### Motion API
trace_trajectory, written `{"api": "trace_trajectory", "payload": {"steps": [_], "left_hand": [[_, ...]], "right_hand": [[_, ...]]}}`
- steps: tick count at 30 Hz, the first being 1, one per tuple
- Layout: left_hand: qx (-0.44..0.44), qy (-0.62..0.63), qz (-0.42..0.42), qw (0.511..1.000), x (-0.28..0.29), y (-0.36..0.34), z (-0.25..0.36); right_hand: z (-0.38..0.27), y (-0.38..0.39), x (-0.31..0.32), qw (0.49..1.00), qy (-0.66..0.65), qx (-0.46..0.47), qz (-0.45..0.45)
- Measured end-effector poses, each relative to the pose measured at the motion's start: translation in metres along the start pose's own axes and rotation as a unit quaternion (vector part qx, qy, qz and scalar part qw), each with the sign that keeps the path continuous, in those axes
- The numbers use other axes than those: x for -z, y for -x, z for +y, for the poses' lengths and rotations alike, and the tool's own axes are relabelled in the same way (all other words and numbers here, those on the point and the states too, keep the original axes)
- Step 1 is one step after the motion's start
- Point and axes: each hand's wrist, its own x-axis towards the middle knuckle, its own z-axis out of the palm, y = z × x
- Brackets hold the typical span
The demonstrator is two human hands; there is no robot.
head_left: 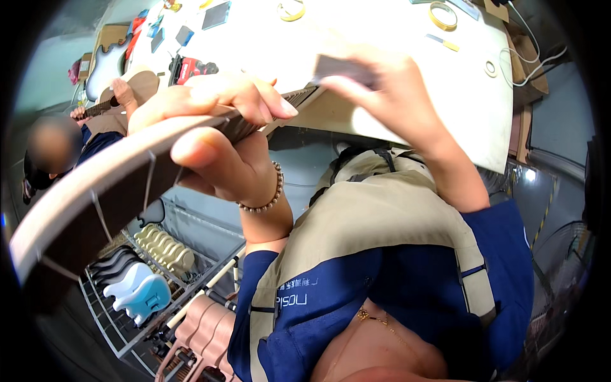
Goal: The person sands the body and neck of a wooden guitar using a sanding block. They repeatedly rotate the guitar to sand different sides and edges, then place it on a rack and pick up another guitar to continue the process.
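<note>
The left hand (219, 121) is wrapped tight around a long guitar neck (95, 191), which runs down past it to the left. The right hand (388, 89) pinches a small grey sanding block (344, 69) against the neck's far end, over the white table (382, 38).

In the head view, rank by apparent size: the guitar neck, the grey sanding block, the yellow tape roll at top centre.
1. Guitar neck, largest, though nearness to the camera inflates it.
2. Grey sanding block.
3. Yellow tape roll, smallest and farthest away.
</note>
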Motion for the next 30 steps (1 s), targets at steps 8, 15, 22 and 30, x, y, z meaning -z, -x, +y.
{"api": "trace_trajectory", "payload": {"steps": [8,15,22,30], "left_hand": [[-0.064,-0.069,0.034,0.995,0.017,0.003,0.016],[-0.026,-0.361,0.355,0.862,0.062,0.055,0.001],[0.158,-0.216,0.539,0.798,0.098,0.109,-0.012],[0.191,-0.205,0.641,0.715,0.105,0.125,-0.006]], "right_hand": [[0.169,0.057,0.036,0.878,0.354,-0.321,-0.025],[0.212,0.077,-0.028,0.932,-0.080,-0.353,-0.015],[0.141,0.065,-0.067,0.732,-0.472,-0.487,-0.061],[0.128,0.041,-0.058,0.760,-0.444,-0.465,-0.096]]}}
